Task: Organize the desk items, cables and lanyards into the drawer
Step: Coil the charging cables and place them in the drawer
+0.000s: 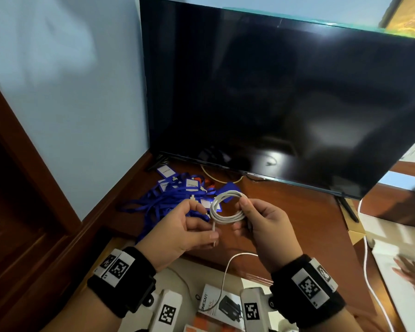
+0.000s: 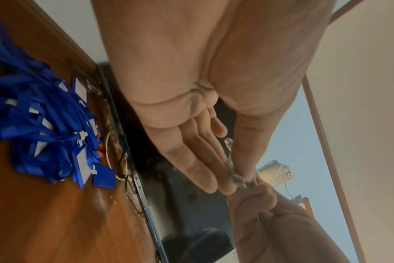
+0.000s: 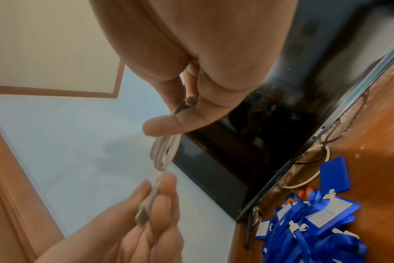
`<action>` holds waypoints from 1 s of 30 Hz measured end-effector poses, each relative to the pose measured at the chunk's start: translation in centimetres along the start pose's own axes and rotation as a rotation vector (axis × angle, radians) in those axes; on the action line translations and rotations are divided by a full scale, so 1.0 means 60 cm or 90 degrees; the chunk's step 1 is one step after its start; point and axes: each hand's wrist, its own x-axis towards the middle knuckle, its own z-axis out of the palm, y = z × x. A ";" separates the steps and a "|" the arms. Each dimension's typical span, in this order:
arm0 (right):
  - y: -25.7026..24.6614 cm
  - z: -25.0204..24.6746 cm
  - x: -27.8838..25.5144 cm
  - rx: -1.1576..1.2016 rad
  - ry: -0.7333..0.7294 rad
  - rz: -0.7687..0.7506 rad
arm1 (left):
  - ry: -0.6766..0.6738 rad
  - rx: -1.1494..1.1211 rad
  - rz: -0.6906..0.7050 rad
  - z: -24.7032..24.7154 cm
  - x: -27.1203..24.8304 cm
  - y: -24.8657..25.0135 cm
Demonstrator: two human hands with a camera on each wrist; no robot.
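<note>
Coiling is nearly done, I judge: my right hand (image 1: 261,226) pinches the white cable (image 1: 227,208) coil, and my left hand (image 1: 187,228) pinches its loose end, both above the tabletop (image 1: 285,224). Below my wrists the open drawer (image 1: 177,276) already holds boxes (image 1: 219,304). Beyond, the blue lanyards (image 1: 168,200) lie heaped on the tabletop, not yet stowed. Farther back, the monitor (image 1: 273,97) crowds the heap; another cable (image 1: 222,179) runs beneath it.
</note>
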 end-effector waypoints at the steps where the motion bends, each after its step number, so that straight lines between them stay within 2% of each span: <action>1: 0.002 0.000 0.001 0.006 0.010 0.001 | -0.007 0.015 -0.003 -0.005 -0.004 -0.001; 5: 0.011 -0.001 0.005 0.005 0.026 0.003 | -0.022 0.079 -0.008 -0.030 -0.021 -0.002; 10: 0.022 0.021 0.006 -0.047 -0.011 0.005 | 0.014 0.132 0.013 -0.045 -0.022 -0.007; 13: 0.024 0.040 0.006 -0.060 -0.049 0.010 | 0.047 0.102 0.000 -0.044 -0.021 -0.005; 17: 0.030 0.062 0.005 -0.096 -0.109 0.032 | 0.076 0.058 -0.071 -0.055 -0.019 -0.008; 23: 0.060 0.095 0.011 -0.125 -0.157 0.092 | 0.115 0.050 -0.086 -0.098 -0.019 -0.032; 30: 0.173 0.123 0.014 -0.311 -0.181 0.043 | 0.167 0.261 -0.087 -0.185 -0.052 -0.083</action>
